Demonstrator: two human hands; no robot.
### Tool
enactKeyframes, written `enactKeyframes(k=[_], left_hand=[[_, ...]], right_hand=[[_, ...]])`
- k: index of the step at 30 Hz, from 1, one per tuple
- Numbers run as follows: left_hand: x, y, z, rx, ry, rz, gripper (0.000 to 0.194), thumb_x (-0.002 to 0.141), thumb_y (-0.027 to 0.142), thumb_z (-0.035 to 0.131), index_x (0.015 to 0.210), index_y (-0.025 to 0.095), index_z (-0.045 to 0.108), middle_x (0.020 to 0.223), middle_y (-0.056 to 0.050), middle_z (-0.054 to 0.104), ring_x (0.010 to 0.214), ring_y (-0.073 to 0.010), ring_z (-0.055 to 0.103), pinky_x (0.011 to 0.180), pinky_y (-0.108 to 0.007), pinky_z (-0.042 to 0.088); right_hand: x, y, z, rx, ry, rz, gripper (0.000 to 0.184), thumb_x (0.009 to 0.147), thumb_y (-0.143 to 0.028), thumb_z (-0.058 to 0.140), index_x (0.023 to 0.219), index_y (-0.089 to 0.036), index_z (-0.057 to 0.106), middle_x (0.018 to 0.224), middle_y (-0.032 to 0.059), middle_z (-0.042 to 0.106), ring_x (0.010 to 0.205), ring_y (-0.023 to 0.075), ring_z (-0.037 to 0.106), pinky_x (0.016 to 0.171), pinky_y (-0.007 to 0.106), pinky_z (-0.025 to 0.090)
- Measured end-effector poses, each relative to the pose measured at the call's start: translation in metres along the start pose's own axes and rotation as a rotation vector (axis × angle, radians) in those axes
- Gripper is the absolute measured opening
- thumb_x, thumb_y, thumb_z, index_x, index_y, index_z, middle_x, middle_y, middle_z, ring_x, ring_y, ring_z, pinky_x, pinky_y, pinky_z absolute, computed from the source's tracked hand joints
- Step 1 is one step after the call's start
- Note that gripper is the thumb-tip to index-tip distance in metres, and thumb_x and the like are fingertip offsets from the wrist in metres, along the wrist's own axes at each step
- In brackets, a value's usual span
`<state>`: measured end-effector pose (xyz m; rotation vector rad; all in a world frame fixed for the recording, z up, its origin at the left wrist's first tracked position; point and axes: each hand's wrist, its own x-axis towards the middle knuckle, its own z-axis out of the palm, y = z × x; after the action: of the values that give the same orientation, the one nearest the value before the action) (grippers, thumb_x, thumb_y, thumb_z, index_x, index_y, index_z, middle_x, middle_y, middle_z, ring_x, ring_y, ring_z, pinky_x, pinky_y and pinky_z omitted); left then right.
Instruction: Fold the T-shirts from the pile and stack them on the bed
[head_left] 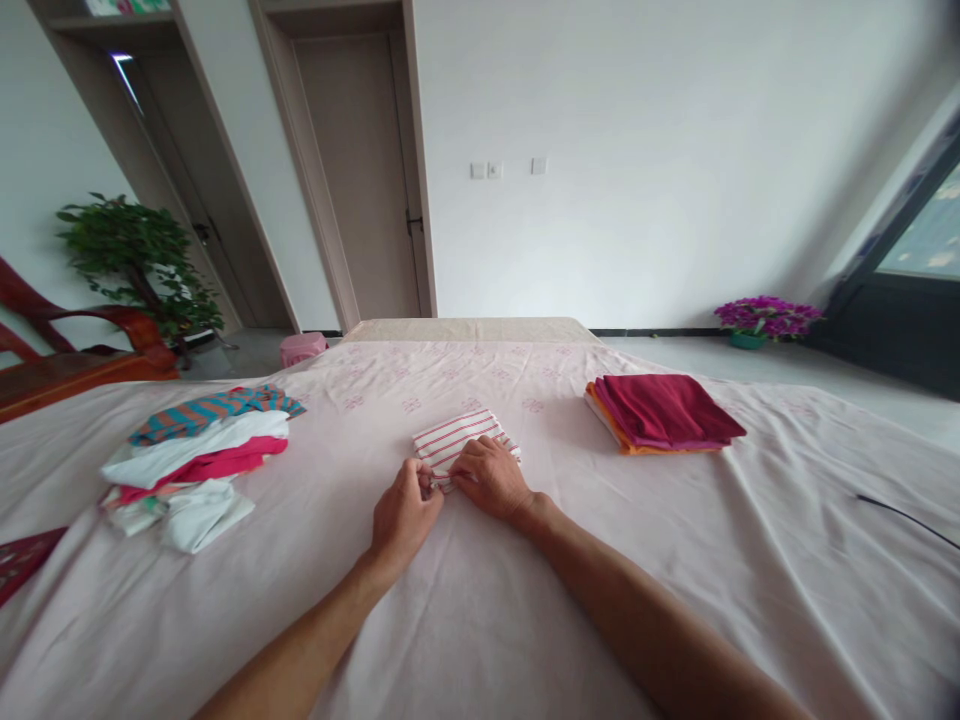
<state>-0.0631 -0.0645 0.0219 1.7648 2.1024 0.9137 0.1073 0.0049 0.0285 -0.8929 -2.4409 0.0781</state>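
A folded white cloth with red stripes lies on the pale pink sheet in front of me. My left hand pinches its near left corner between thumb and fingers. Across the cloth's near right part rests my right hand, its fingers curled and the fingertips pressed down on the fabric near the same edge. The exact grip of the right fingertips is partly hidden.
A loose heap of clothes sits on the left. To the right is a neat stack of folded cloths, dark red on top. The pink sheet covers the surface. A black cable lies far right, a wooden chair far left.
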Motion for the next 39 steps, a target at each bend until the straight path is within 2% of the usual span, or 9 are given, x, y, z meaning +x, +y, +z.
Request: enactKeyframes(k=[7, 15, 22, 28, 39], left_hand=[[0.0, 0.002, -0.002, 0.004, 0.013, 0.033, 0.03, 0.084, 0.021, 0.053, 0.113, 0.023, 0.046, 0.102, -0.003, 0.07, 0.087, -0.0162, 0.067, 0.069, -0.025, 0.04], [0.001, -0.004, -0.009, -0.136, -0.046, -0.074, 0.032, 0.083, 0.033, 0.06, 0.111, 0.026, 0.046, 0.093, 0.001, 0.072, 0.082, -0.016, 0.067, 0.065, -0.024, 0.04], [0.001, -0.008, -0.005, -0.164, -0.045, -0.077, 0.033, 0.081, 0.034, 0.061, 0.109, 0.027, 0.046, 0.09, 0.002, 0.072, 0.081, -0.0161, 0.068, 0.065, -0.024, 0.041], [0.001, -0.009, -0.005, -0.199, -0.05, -0.07, 0.033, 0.08, 0.033, 0.061, 0.108, 0.026, 0.045, 0.089, 0.002, 0.072, 0.082, -0.0158, 0.068, 0.066, -0.024, 0.042], [-0.003, -0.009, -0.005, -0.184, -0.05, -0.038, 0.032, 0.081, 0.025, 0.061, 0.108, 0.026, 0.044, 0.089, 0.003, 0.071, 0.079, -0.0136, 0.068, 0.066, -0.022, 0.043]], right_hand=[[0.0, -0.007, -0.001, 0.006, 0.052, 0.037, 0.005, 0.083, -0.018, 0.064, 0.085, -0.021, 0.067, 0.087, 0.0026, 0.062, 0.087, 0.0178, 0.049, 0.078, 0.03, 0.034], [-0.017, -0.022, -0.002, -0.031, 0.015, -0.126, 0.019, 0.085, -0.014, 0.058, 0.091, -0.026, 0.072, 0.081, 0.0023, 0.063, 0.083, 0.0185, 0.047, 0.074, 0.033, 0.03], [-0.022, -0.025, 0.0, -0.014, 0.013, -0.063, 0.031, 0.088, -0.016, 0.054, 0.107, -0.032, 0.073, 0.085, 0.0027, 0.064, 0.085, 0.0189, 0.048, 0.073, 0.033, 0.03], [-0.022, -0.026, 0.001, -0.005, -0.031, -0.046, 0.035, 0.089, -0.016, 0.052, 0.114, -0.031, 0.071, 0.088, 0.0045, 0.064, 0.088, 0.0193, 0.049, 0.074, 0.032, 0.033], [-0.02, -0.029, -0.001, -0.041, -0.118, -0.026, 0.028, 0.087, -0.019, 0.055, 0.108, -0.028, 0.071, 0.091, 0.0044, 0.062, 0.089, 0.019, 0.049, 0.074, 0.031, 0.032]])
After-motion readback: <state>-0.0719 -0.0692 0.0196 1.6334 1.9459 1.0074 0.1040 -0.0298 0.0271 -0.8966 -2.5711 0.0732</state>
